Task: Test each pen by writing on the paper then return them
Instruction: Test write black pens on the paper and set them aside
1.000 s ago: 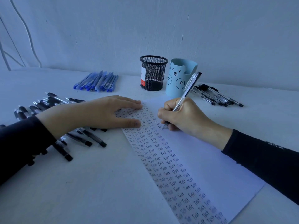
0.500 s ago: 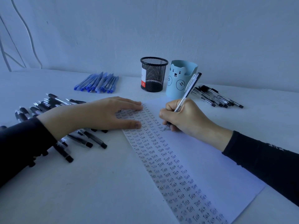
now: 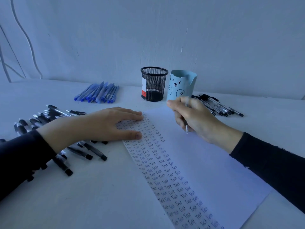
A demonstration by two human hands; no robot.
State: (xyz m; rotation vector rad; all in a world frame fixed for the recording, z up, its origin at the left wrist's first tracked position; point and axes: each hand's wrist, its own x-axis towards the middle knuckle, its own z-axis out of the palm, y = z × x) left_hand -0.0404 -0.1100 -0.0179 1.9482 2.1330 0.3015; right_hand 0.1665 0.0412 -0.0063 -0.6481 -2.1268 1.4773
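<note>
Pen [image 3: 186,126] being gripped in curled fingers of right hand [image 3: 197,120], tip pointing down over paper [image 3: 208,164]; left hand [image 3: 99,127], fingers straight, together, pressing paper's left edge.

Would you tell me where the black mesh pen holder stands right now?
In the head view, the black mesh pen holder stands at the back centre, just left of the blue bear cup, with the blue pens further left.
</note>
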